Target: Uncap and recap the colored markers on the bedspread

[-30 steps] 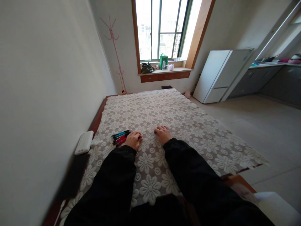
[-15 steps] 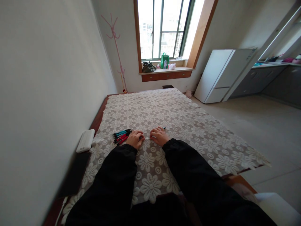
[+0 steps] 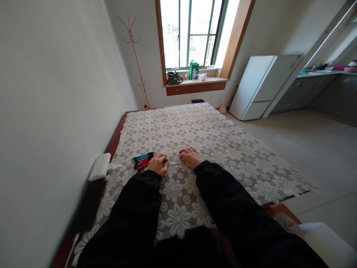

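Note:
My left hand (image 3: 158, 164) rests on the lace tablecloth with its fingers curled together, right beside a bunch of pens (image 3: 142, 160). The pens lie side by side, some teal and some red, with dark ends; my left hand partly covers them. My right hand (image 3: 191, 158) is a short way to the right, fingers bent and pressed together. A thin white strand (image 3: 175, 163) runs across the gap between both hands, and its ends disappear under the fingers. Something small glints at the far side of my right fingers, too small to name.
The flowered lace tablecloth (image 3: 178, 126) covers the table. A white power bank (image 3: 99, 167) and a dark flat object (image 3: 88, 206) lie along the left wall. Beyond are a pink coat rack (image 3: 135, 56), a windowsill with bags, and a white fridge (image 3: 258, 87).
My hands have drawn slightly apart, with the strand still between them. A small dark-tipped object beside my right fingers is now mostly hidden. The view has shifted a little.

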`<state>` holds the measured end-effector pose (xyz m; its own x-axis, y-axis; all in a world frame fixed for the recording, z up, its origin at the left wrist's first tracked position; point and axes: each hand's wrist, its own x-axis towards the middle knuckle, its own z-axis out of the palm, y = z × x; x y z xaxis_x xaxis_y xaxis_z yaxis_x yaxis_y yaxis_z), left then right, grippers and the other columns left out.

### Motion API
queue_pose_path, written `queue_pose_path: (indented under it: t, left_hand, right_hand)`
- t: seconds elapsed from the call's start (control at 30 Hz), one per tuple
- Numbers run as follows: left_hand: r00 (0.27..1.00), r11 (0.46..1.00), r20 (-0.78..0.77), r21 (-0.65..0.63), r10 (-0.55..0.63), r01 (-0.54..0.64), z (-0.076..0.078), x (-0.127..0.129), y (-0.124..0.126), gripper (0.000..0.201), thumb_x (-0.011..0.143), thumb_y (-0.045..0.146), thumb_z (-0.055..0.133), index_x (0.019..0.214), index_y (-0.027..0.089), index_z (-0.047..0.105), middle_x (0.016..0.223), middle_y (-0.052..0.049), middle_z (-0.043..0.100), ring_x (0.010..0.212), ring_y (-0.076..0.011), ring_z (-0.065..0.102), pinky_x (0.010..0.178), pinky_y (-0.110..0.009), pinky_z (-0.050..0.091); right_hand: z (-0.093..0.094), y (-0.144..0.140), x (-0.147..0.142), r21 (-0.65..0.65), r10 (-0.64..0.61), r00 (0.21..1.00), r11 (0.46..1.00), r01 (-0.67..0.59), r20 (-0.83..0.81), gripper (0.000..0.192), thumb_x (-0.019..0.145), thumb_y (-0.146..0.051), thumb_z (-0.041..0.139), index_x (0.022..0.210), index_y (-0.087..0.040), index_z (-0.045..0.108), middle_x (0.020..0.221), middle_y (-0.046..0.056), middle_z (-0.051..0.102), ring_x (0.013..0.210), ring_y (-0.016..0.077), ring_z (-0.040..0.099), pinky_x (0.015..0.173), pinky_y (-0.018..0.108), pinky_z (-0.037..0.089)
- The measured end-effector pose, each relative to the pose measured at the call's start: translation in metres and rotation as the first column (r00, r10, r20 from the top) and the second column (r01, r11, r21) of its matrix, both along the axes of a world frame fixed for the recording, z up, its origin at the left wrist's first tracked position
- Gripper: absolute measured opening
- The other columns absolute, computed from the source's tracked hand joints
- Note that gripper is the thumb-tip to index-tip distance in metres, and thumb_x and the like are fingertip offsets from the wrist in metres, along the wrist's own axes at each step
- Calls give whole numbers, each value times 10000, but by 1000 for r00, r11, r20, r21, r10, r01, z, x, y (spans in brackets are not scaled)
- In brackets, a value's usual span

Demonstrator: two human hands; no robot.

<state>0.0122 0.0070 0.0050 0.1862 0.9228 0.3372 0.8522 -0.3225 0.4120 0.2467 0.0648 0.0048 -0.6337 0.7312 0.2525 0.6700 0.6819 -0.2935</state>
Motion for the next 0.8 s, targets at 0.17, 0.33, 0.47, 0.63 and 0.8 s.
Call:
queue_pose_path:
  t: [0.17, 0.33, 0.47, 0.63, 0.8]
  left_hand:
    - [999, 999, -29, -35, 37, -38, -1, -2, 2, 298, 711, 70, 534, 953, 199, 650, 1054, -71, 684, 1082, -263, 571, 987, -395, 459]
    - [997, 995, -27, -63, 74, -75, -1, -2, 4, 225, 776, 126, 549, 959, 190, 663, 1027, -89, 688, 1031, -271, 578, 959, -408, 463]
    - [998, 994, -31, -85, 63, -65, 1, -3, 4, 187, 853, 162, 530, 944, 198, 690, 1023, -87, 688, 1014, -263, 577, 949, -399, 461]
    - [998, 997, -49, -74, 31, -34, 3, -3, 4, 240, 918, 182, 494, 997, 222, 717, 1028, -71, 686, 1022, -239, 575, 955, -361, 452]
    - [999, 1000, -36, -21, 0, -1, 0, -3, 4, 228, 926, 196, 513, 982, 233, 731, 1030, -64, 680, 1018, -232, 579, 953, -365, 460]
  right_hand:
    - [1, 8, 12, -12, -152, 988, 988, 153, 10, 288, 850, -85, 568, 1039, -264, 691, 1210, 38, 658, 1194, 223, 510, 1082, 420, 271]
    - [-2, 11, 15, -29, -154, 988, 987, 155, 23, 204, 885, -138, 573, 1001, -254, 693, 1129, 43, 683, 1136, 223, 535, 1075, 411, 262]
    - [-1, 5, 8, 5, -77, 997, 997, 77, 29, 235, 911, -147, 553, 1040, -280, 697, 1091, 33, 692, 1105, 212, 536, 1113, 422, 193]
    - [0, 2, 4, 60, -29, 999, 998, 30, -13, 224, 941, -177, 545, 1005, -288, 729, 1079, 33, 689, 1126, 202, 522, 1129, 421, 140]
    - [1, 2, 4, 86, -36, 999, 996, 35, 10, 253, 908, -140, 567, 994, -296, 747, 1069, 29, 686, 1141, 203, 513, 1140, 455, 78]
